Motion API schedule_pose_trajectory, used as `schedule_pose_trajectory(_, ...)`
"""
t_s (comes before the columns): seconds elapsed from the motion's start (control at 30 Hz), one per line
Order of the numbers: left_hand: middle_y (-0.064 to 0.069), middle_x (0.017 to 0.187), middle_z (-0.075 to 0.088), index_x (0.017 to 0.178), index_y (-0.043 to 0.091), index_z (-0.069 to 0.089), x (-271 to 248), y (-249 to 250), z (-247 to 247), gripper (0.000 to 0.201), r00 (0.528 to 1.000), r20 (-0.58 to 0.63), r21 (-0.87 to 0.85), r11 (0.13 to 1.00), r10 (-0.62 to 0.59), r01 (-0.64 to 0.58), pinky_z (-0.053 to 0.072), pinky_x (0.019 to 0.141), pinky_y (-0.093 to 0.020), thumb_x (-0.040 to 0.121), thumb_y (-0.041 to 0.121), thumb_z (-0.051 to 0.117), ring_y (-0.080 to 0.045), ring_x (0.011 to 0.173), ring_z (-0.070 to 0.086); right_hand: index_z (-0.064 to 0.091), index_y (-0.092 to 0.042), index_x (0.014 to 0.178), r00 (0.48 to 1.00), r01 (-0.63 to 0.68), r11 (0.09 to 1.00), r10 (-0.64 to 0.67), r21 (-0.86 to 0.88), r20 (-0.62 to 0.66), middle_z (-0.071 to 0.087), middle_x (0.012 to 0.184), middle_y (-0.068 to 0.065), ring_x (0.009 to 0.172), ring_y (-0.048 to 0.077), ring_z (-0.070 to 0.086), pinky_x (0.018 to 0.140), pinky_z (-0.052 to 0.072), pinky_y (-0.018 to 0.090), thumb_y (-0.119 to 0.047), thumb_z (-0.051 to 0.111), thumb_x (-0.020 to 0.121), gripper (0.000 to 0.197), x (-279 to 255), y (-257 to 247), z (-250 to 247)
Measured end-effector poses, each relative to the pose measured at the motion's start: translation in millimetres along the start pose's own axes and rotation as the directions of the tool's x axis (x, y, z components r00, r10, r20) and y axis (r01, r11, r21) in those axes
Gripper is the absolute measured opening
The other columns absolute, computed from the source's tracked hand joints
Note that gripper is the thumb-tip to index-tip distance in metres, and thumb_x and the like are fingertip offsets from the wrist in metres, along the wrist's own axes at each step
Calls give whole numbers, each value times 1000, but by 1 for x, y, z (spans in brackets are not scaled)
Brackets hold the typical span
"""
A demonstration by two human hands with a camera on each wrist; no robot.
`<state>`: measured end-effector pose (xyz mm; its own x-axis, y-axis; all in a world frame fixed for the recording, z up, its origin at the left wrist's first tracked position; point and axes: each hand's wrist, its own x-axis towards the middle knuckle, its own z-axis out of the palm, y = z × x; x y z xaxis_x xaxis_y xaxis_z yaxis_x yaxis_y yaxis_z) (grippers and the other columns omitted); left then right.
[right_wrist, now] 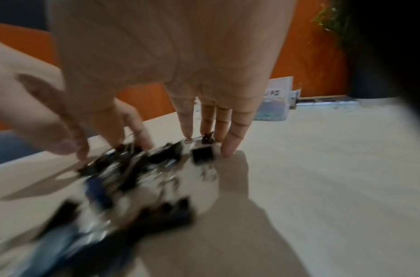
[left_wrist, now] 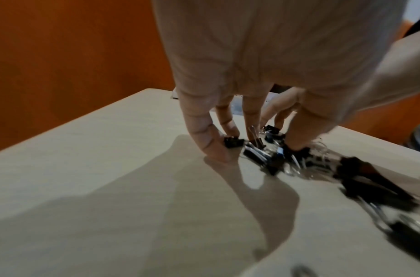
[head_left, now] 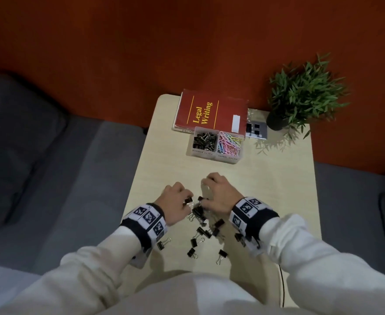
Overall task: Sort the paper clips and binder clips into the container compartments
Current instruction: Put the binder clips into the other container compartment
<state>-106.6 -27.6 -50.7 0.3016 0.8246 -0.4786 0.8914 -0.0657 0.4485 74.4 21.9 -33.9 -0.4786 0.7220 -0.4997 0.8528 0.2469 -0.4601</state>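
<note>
Several black binder clips [head_left: 198,212] lie loose on the near half of the beige table [head_left: 273,178]. My left hand [head_left: 186,202] and right hand [head_left: 204,202] reach down side by side over the far end of this pile. In the left wrist view, the left hand [left_wrist: 256,146] has its fingertips [left_wrist: 216,150] on the table and on clips [left_wrist: 232,142]. The right hand [right_wrist: 180,146] has straight fingers [right_wrist: 229,148] touching the table behind a clip [right_wrist: 202,154]. The clear two-part container [head_left: 214,155] stands farther back. It has binder clips [head_left: 204,140] in its left part and coloured paper clips [head_left: 230,142] in its right.
A red book [head_left: 209,112] lies behind the container, with a grey marker card [head_left: 256,129] and a potted plant [head_left: 300,94] to its right. More clips [head_left: 221,254] are scattered toward the near edge. Grey sofa cushions [head_left: 50,167] flank the table.
</note>
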Motion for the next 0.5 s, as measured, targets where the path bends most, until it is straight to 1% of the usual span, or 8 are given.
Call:
schedule_pose_trajectory(0.07, -4, 132, 36, 137, 21, 41, -12, 1, 9, 61, 1000, 27, -13, 1000, 9, -8, 41, 101, -37, 80, 31, 61, -25, 117, 38, 43, -20, 119, 999, 15, 1000, -15, -10, 40, 35, 126, 3, 112, 21, 34, 92, 44, 39, -53, 69, 57, 75, -12, -5, 13)
schedule_pose_trajectory(0.1, -3, 132, 34, 136, 22, 40, -16, 2, 14, 66, 1000, 23, -15, 1000, 11, -10, 42, 99, -36, 76, 31, 65, -24, 116, 38, 41, -23, 118, 998, 26, 999, -24, -36, 52, 33, 124, 1, 111, 20, 32, 90, 45, 37, -55, 72, 54, 78, -17, -6, 22)
schedule_pose_trajectory(0.13, -3, 131, 33, 134, 22, 41, -17, 4, 20, 67, 1000, 11, -11, 1000, 9, -9, 42, 98, -35, 74, 32, 67, -24, 114, 38, 40, -25, 118, 998, 30, 998, -26, -58, 56, 32, 124, 2, 110, 21, 30, 88, 45, 36, -52, 75, 54, 77, -22, -8, 31)
schedule_pose_trajectory(0.2, -4, 129, 36, 126, 20, 46, -17, 9, 30, 56, 999, -33, 18, 1000, -4, 5, 42, 93, -32, 77, 31, 70, -26, 109, 41, 42, -22, 116, 999, 26, 999, -25, -44, 22, 33, 122, 5, 107, 24, 31, 87, 44, 35, -38, 77, 63, 65, -28, -11, 48)
schedule_pose_trajectory(0.3, -5, 123, 41, 113, 17, 52, -17, 16, 38, 33, 997, -74, 40, 999, -24, 27, 40, 88, -30, 84, 25, 66, -26, 102, 45, 47, -16, 113, 1000, -13, 1000, 13, 3, -27, 38, 120, 10, 105, 28, 36, 86, 41, 34, -18, 65, 78, 39, -33, -13, 58)
schedule_pose_trajectory(0.37, -5, 120, 44, 108, 16, 56, -17, 19, 38, 23, 997, -73, 48, 998, -34, 38, 40, 87, -29, 87, 24, 62, -26, 101, 49, 50, -15, 113, 999, -42, 999, 42, 23, -12, 41, 118, 11, 102, 27, 38, 86, 40, 33, -13, 58, 82, 33, -36, -12, 59)
schedule_pose_trajectory(0.43, -5, 118, 47, 104, 14, 59, -16, 20, 34, 17, 997, -63, 39, 998, -40, 43, 42, 87, -30, 88, 20, 60, -27, 100, 52, 53, -16, 113, 998, -63, 998, 63, 26, -7, 43, 115, 12, 97, 26, 40, 85, 41, 33, -10, 55, 83, 31, -36, -12, 58)
schedule_pose_trajectory(0.5, -5, 115, 49, 100, 13, 61, -15, 21, 29, 13, 997, -64, 9, 999, -36, 37, 45, 86, -30, 88, 16, 59, -27, 98, 56, 57, -15, 112, 997, -71, 997, 72, 43, -25, 46, 111, 13, 98, 30, 48, 83, 44, 34, -8, 54, 83, 30, -36, -13, 55)
